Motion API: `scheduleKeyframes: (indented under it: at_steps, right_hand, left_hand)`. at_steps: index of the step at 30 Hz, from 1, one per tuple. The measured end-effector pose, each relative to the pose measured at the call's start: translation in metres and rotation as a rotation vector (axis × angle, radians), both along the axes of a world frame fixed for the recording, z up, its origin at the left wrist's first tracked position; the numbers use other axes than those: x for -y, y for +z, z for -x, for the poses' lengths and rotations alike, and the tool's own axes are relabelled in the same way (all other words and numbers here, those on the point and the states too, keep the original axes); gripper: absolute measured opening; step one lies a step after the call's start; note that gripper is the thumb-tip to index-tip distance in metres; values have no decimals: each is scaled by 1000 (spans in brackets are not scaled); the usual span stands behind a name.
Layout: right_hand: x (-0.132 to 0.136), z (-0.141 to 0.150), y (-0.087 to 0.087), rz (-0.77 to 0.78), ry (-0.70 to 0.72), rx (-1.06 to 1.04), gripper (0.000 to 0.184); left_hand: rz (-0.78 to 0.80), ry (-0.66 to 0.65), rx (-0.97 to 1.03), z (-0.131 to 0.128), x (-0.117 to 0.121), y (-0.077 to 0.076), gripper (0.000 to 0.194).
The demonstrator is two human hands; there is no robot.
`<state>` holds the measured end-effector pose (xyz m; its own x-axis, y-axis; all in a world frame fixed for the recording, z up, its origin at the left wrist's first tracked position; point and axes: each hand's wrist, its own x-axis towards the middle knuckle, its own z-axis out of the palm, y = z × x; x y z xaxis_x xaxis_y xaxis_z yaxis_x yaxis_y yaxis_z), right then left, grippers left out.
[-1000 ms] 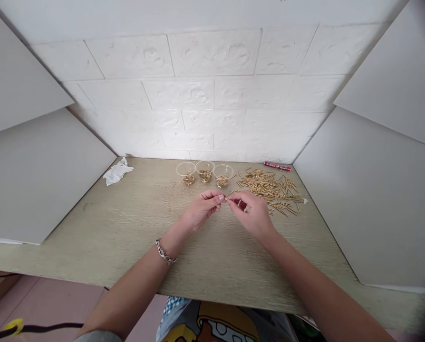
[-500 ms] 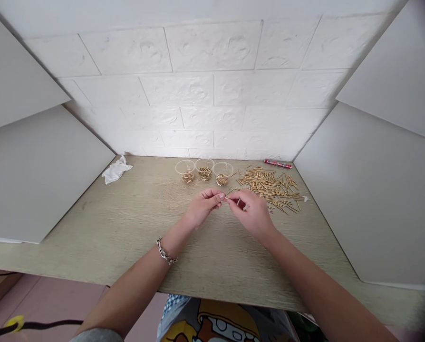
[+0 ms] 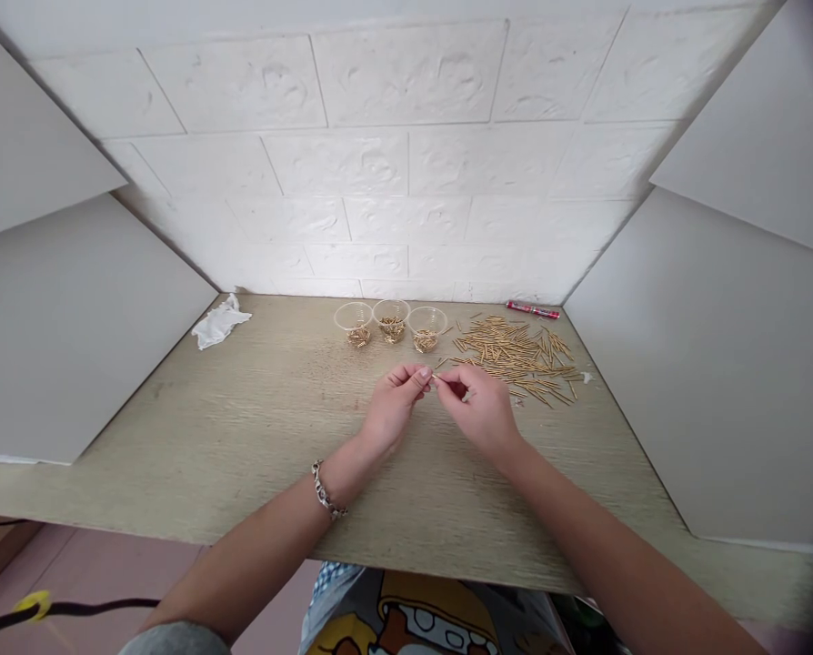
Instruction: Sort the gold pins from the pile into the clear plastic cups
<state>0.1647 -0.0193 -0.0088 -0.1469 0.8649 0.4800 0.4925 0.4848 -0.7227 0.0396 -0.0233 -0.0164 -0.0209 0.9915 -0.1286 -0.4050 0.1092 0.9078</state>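
Note:
My left hand [image 3: 394,400] and my right hand [image 3: 481,405] meet over the table's middle, fingertips nearly touching. Between them a small gold-coloured metal piece [image 3: 435,377] is pinched; most of it is hidden by the fingers. Just beyond the hands stand three clear plastic cups: the left cup [image 3: 353,317], the middle cup [image 3: 391,312] and the right cup [image 3: 427,320], each with small gold-coloured parts at the bottom. Right of them lies a loose pile of thin gold-coloured metal pins [image 3: 508,350], partly behind my right hand.
A red tube-shaped wrapper [image 3: 533,310] lies at the back right, and a crumpled white tissue [image 3: 220,321] at the back left. Tiny crumbs are scattered left of my hands. Grey panels stand on both sides, with a white brick-patterned wall [image 3: 406,164] behind the table [image 3: 256,437].
My left wrist and forearm have shifted slightly right and turned a little. Both hands keep their pinch at the same spot. The camera view has tilted slightly.

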Motion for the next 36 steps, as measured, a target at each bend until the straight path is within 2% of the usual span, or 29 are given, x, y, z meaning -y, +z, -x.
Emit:
scheduleKeyframes:
  at_steps: [4,9,13,18,28,31,36]
  right_hand:
    - [1,2,1,28,-12,-34,12]
    - [2,2,3,103,-19,-88,13]
    - [1,0,3,85,-20,-81,13]
    - [-2,-5,3,61,55,-54,11]
    - [-5,-9,7,102,123,-48,11]
    - [-4,-10,8,67,109,-9,11]
    - [-6,-14,4,-96,153,174,13]
  left_hand:
    - [4,5,68,-2,3,2,26]
    - [-5,-15,53,-1,3,3,26]
    - [-12,-26,16,1,1,0,27]
    - [-55,-64,-59,6,-3,-3,26]
    - [-135,-135,-131,13,-6,7,22]
    - [-145,-153,-174,14,-6,9,20]
    - [-150,-172,-235,17,-7,12,18]
